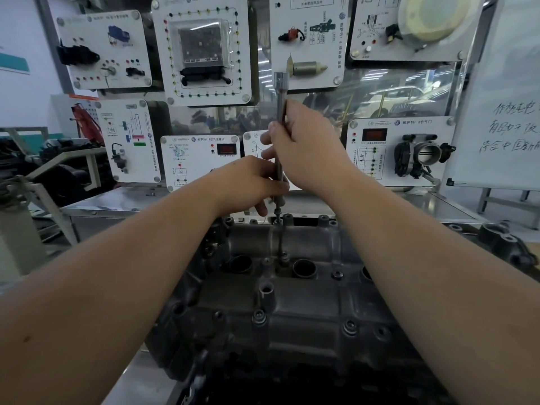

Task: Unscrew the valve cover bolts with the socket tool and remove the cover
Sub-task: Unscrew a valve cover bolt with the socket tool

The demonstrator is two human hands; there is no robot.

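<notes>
The dark grey valve cover [292,311] lies on the bench below me, with bolt bosses and round plug holes across its top. A long slim metal socket tool [281,92] stands upright over the cover's far edge. My right hand [304,147] grips the shaft around its middle. My left hand [248,182] grips the shaft lower down, just above the cover. The tool's lower end sits on a bolt [278,216] at the far rim. A second long bolt [283,252] stands in the cover behind the plug holes.
A steel bench [122,200] runs behind the engine. Above it hang white training panels [201,51] with car parts, one with a throttle body [423,153]. A whiteboard [502,112] stands at the right. Another engine part [505,241] lies at the right edge.
</notes>
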